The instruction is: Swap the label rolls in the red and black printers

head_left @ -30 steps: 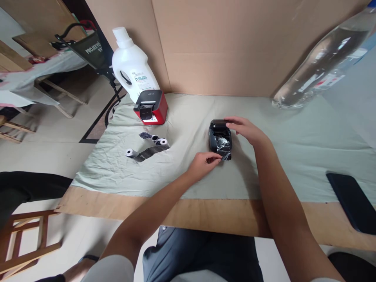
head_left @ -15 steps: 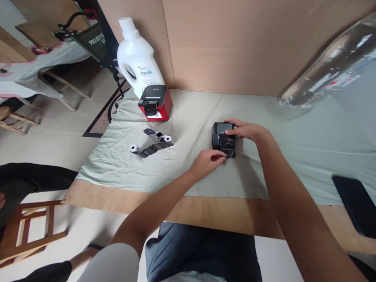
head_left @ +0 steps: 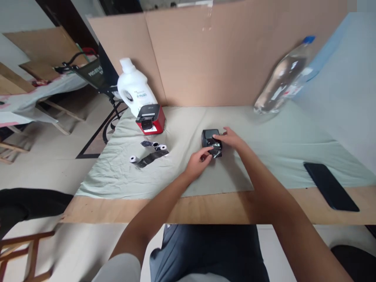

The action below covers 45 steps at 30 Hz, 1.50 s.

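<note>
A small black device with a screen (head_left: 209, 134) sits on the cloth, a shiny black strip (head_left: 216, 147) lying over its front. My left hand (head_left: 199, 161) touches the strip's lower left part, thumb and finger pinched at it. At the device's upper right, my right hand (head_left: 229, 138) rests a fingertip on the top, its fingers spread. Left of the hands lie several small paper rolls, with a dark unrolled strip (head_left: 149, 157) between them. Behind these stands a red and black printer (head_left: 158, 120) with a dark strip out of its front.
A white jug (head_left: 137, 88) stands behind the printer against the cardboard wall (head_left: 205, 58). At the back right leans a clear bottle (head_left: 282, 78) with a blue cap. A dark phone-like slab (head_left: 330, 186) lies at the front right. Part of a person's dark-clothed leg (head_left: 35, 205) shows at left.
The camera view has tilted up, showing the whole bottle. My left hand has moved up along the strip, which looks more crumpled. My right hand's fingers have spread from the device's side.
</note>
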Tool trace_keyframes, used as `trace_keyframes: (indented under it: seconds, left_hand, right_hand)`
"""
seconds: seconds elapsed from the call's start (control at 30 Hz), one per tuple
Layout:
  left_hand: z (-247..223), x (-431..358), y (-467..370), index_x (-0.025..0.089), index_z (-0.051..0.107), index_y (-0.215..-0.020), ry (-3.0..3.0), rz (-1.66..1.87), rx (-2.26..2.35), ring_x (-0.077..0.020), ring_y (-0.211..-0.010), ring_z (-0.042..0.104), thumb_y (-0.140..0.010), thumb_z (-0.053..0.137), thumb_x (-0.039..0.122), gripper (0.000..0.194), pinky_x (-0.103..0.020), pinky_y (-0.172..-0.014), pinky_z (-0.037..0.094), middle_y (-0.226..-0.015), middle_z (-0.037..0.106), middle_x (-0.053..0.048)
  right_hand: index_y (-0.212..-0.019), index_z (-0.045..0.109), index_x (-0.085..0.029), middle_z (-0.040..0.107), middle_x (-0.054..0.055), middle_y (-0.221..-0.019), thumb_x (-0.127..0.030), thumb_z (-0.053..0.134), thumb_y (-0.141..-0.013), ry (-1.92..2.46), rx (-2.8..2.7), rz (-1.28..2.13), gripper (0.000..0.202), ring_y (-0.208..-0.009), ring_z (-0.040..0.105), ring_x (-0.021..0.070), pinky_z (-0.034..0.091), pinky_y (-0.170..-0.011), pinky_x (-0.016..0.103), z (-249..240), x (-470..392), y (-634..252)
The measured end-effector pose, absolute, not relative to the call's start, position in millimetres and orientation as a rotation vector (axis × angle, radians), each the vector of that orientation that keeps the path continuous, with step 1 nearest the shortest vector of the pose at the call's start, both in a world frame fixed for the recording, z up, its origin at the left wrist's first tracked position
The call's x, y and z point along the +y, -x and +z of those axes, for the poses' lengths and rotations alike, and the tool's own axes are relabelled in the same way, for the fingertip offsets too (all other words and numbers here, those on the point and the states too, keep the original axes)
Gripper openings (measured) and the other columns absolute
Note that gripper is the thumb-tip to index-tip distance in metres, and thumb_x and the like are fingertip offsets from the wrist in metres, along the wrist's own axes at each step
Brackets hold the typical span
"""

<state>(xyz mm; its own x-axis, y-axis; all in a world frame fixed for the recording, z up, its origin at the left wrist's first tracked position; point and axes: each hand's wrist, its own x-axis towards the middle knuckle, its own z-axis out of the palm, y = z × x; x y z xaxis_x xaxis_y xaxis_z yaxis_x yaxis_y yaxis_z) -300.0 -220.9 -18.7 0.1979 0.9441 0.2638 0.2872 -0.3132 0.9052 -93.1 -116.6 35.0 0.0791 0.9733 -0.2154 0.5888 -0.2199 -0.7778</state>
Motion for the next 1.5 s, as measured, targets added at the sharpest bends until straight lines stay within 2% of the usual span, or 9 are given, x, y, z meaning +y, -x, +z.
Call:
trace_keyframes:
  seconds: [0.13,0.27,0.33,0.53,0.77,1.0,1.23,1.4,1.5]
  left_hand:
    - [-12,-203,311,0.019,0.055,-0.151,-1.707,1.118,1.486,-0.0215,-0.109,0.07,-0.1,0.055,0.028,0.052,-0.036,-0.101,0.052,-0.121,0.076,-0.011]
    - [-5,-188,313,0.018,0.046,-0.16,-1.961,0.714,1.648,-0.0397,-0.142,0.053,-0.08,0.081,0.037,0.089,-0.053,-0.117,0.041,-0.141,0.068,-0.02]
    - [-1,-183,306,0.02,0.046,-0.161,-2.064,0.624,1.648,-0.0423,-0.14,0.054,-0.078,0.082,0.039,0.093,-0.055,-0.113,0.042,-0.135,0.072,-0.02]
    - [18,-158,246,0.02,0.056,-0.153,-2.242,0.667,1.563,-0.0381,-0.122,0.066,-0.082,0.077,0.039,0.076,-0.047,-0.104,0.046,-0.115,0.078,-0.015]
    - [25,-95,95,0.019,0.058,-0.148,-2.318,0.673,1.373,-0.0374,-0.123,0.065,-0.085,0.078,0.051,0.074,-0.045,-0.104,0.044,-0.117,0.077,-0.017]
    - [9,-48,-19,0.013,0.052,-0.154,-2.398,0.664,1.251,-0.041,-0.127,0.063,-0.086,0.077,0.054,0.084,-0.048,-0.107,0.042,-0.123,0.076,-0.022]
    - [-7,-32,-50,0.004,0.042,-0.16,-2.288,0.619,1.25,-0.0412,-0.118,0.071,-0.089,0.074,0.051,0.091,-0.045,-0.1,0.048,-0.124,0.075,-0.028]
    - [-7,-24,-48,0.008,0.042,-0.16,-2.26,0.606,1.257,-0.0403,-0.124,0.07,-0.087,0.078,0.046,0.089,-0.046,-0.105,0.048,-0.129,0.074,-0.026]
    - [1,-26,-27,0.011,0.042,-0.161,-2.271,0.634,1.2,-0.0403,-0.137,0.062,-0.086,0.08,0.044,0.09,-0.047,-0.111,0.047,-0.147,0.064,-0.026]
  right_hand:
    - [-0.14,0.063,-0.019,0.065,0.017,-0.149,-0.056,0.059,-0.089,1.653,-1.31,1.03,0.063,-0.136,0.062,0.0303,0.047,-0.115,0.048,10,-154,83]
    - [-0.125,0.071,-0.024,0.068,0.011,-0.146,-0.061,0.051,-0.089,1.422,-1.282,1.232,0.055,-0.133,0.064,0.0302,0.054,-0.104,0.045,4,-180,92]
    - [-0.124,0.072,-0.024,0.072,0.01,-0.139,-0.062,0.05,-0.09,1.361,-1.325,1.26,0.055,-0.13,0.065,0.0303,0.053,-0.104,0.045,6,-187,101]
    - [-0.128,0.069,-0.026,0.074,0.007,-0.133,-0.065,0.05,-0.092,1.407,-1.325,1.015,0.056,-0.126,0.064,0.0289,0.046,-0.113,0.045,21,-185,70]
    - [-0.122,0.07,-0.024,0.074,0.009,-0.13,-0.077,0.049,-0.086,1.523,-1.136,0.807,0.067,-0.123,0.065,0.029,0.051,-0.106,0.043,39,-146,-66]
    - [-0.111,0.073,-0.021,0.076,0.008,-0.126,-0.087,0.044,-0.079,1.568,-0.944,0.631,0.079,-0.124,0.067,0.0287,0.053,-0.106,0.04,9,-99,-171]
    - [-0.115,0.073,-0.021,0.075,0.008,-0.132,-0.078,0.046,-0.086,1.565,-0.982,0.65,0.069,-0.133,0.063,0.0272,0.046,-0.116,0.04,-14,-73,-203]
    - [-0.117,0.073,-0.02,0.074,0.011,-0.131,-0.075,0.045,-0.089,1.621,-0.927,0.689,0.067,-0.132,0.064,0.0318,0.047,-0.115,0.047,-13,-64,-207]
    - [-0.134,0.067,-0.02,0.065,0.015,-0.147,-0.072,0.038,-0.095,1.699,-0.848,0.573,0.071,-0.138,0.059,0.0339,0.045,-0.117,0.054,4,-69,-204]
